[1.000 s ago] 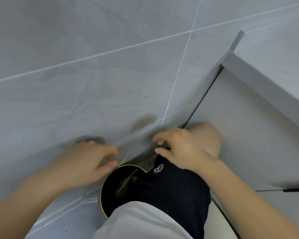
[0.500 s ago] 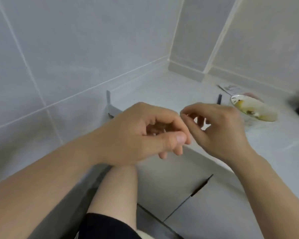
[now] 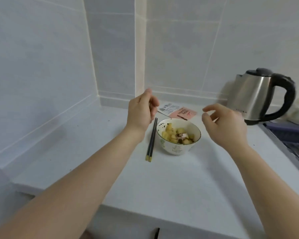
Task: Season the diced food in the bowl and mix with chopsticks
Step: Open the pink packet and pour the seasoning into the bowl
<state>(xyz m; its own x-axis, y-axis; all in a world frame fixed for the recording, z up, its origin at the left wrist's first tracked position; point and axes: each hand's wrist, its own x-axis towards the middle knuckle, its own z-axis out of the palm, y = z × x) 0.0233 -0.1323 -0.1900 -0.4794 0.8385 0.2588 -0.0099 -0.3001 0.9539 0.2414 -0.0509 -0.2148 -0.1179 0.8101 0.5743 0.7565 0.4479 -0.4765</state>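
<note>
1. White countertop [image 3: 162,183], in a tiled corner.
2. Steel kettle [image 3: 259,96], black handle, far right; base marking unreadable.
3. Left hand [image 3: 140,112] and right hand [image 3: 226,123] raised above the counter, fingers loosely curled, holding nothing.
4. Bowl [image 3: 178,144] of yellow diced food [image 3: 176,135] with dark seasoning, centre of counter.
5. Chopsticks [image 3: 152,139] flat, just left of the bowl.
6. Pink and white sachets [image 3: 177,112] behind the bowl; print illegible.

Two bare forearms reach in from the bottom edge, with no sleeve, watch, bracelet or glove on either as far as they show. The left hand [image 3: 140,111] and the right hand [image 3: 225,124] both wear no rings that can be made out. The fingernails look short and unpainted, though motion blur softens the fingertips. Upper arms and clothing lie outside the view, so what is worn cannot be told.
</note>
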